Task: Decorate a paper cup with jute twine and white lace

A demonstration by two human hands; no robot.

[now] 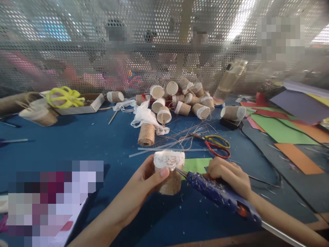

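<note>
Left fingers (157, 177): gripping cup (169, 185)
Right fingers (223, 170): closed around glue gun (214, 191)
Cup: likely light, squeezable; best held low

Held cup (169, 184): rough, matt, fibrous sides; white cloth band (169, 159), lacy. Glue gun (216, 191): blue plastic, crusted surface. Scissors (218, 145): smooth plastic handles. Right, paper sheets (279, 129): matt. Table (84, 144): matt blue. Far screen (84, 51): perforated, metal-looking.

A clear bottle (229, 82) tilts in front of the perforated metal screen (89, 58). Green paper (282, 129) and a purple sheet (295, 104) lie at right, a shallow open box (79, 109) at left.
</note>
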